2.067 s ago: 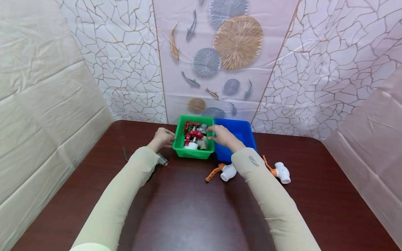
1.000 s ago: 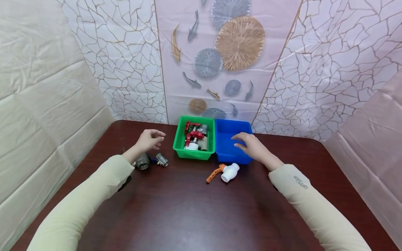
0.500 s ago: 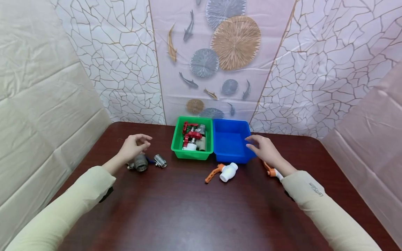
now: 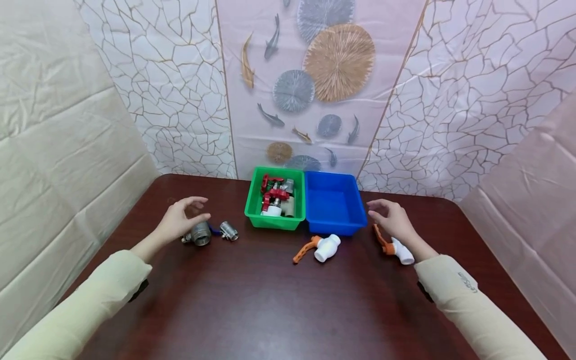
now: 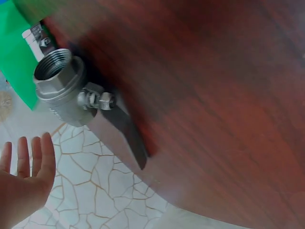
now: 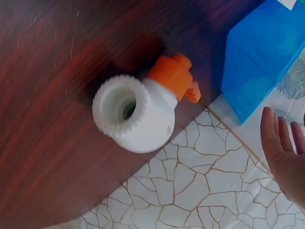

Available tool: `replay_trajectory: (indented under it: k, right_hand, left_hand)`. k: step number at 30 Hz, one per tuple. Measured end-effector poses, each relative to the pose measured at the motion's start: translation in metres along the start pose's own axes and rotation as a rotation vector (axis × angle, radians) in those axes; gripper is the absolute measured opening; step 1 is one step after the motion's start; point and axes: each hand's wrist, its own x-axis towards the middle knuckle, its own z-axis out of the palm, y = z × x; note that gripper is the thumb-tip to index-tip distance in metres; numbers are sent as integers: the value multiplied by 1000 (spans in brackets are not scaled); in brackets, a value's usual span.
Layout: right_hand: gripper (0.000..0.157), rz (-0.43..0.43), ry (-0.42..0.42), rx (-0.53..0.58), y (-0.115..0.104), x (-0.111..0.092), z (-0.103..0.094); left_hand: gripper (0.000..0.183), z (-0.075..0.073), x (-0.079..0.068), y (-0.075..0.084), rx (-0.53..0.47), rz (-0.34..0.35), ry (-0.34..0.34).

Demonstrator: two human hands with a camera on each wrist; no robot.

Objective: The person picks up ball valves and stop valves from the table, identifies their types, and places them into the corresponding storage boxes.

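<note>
My left hand hovers with loose fingers over a large metal ball valve, holding nothing. In the left wrist view that metal valve shows a threaded mouth and a dark lever. Beside it lies a smaller metal valve with a blue handle. My right hand, fingers relaxed and holding nothing, is above a white plastic ball valve with an orange handle. The right wrist view shows this white valve end on. A second white valve with an orange handle lies before the bins.
A green bin holds several valves with red handles and pipe fittings. Against its right side stands an empty blue bin. Both are near the back of the dark wooden table, with patterned cloth walls behind.
Both hands have left the green bin and moved apart, left hand toward the metal valves, right hand toward the far right white valve. The bins stay where they were.
</note>
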Motion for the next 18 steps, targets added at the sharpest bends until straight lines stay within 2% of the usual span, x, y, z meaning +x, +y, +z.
replay_trajectory:
  k: [4,8,11,15,18]
  right_hand:
    - [30,43,-11,40,1,-2,3]
    - [31,64,6,76,-1,-2,6]
    - [33,137,-5,151,-1,-4,6]
    - [42,278,-67,366,3,-8,6]
    - [48,371,-146,554,7,-9,6]
  left_hand:
    - [70,2,-11,-5,40,7,-79]
    - [85,2,-18,-10,104,16,-140]
    - [97,1,-18,-12,144,23,-187]
    - [108,-1,-15,-13,174,40,-237]
    - [111,-1,-13,-11,187,48,-237]
